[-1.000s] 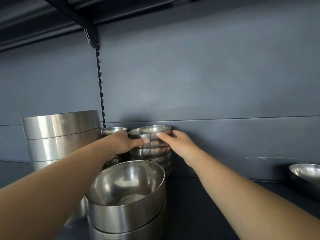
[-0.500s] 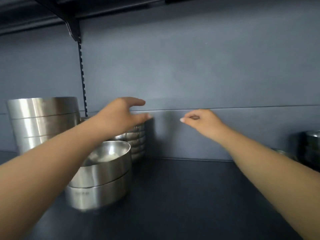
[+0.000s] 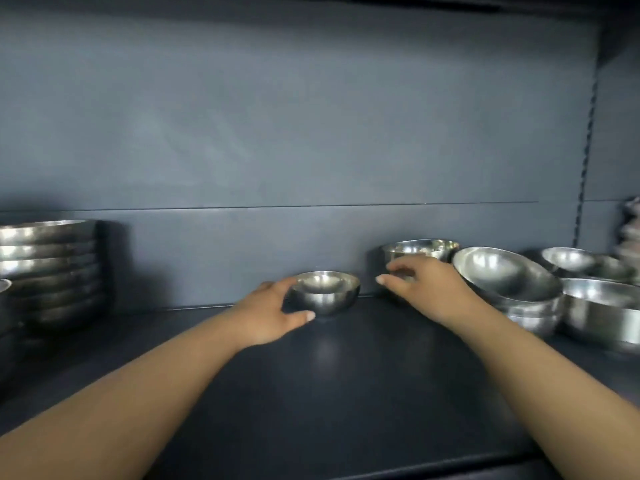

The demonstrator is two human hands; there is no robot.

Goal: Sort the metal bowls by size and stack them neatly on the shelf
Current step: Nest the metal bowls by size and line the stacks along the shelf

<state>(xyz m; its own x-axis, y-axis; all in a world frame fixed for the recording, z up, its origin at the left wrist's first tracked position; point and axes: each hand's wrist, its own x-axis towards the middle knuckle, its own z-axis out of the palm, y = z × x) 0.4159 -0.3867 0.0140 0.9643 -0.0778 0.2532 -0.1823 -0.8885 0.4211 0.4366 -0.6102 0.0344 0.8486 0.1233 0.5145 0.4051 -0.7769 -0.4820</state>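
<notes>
Small metal bowl [image 3: 323, 292] upright at centre of the dark shelf [image 3: 346, 375], my left hand [image 3: 268, 315] at its nine o'clock, grip wide around it, my right hand [image 3: 424, 284] at its two o'clock, grip loosely curled before a deeper bowl [image 3: 420, 249], stacked bowls [image 3: 48, 268] far at nine o'clock

The small bowl [image 3: 325, 292] in the middle is shiny, smooth metal that shows bright spots of light. The stack of bowls [image 3: 48, 268] at 9 o'clock and the tilted bowl [image 3: 505, 275] at 3 o'clock are the same shiny metal. The shelf [image 3: 346, 393] and back wall [image 3: 277, 116] are dark, smooth and dull.
</notes>
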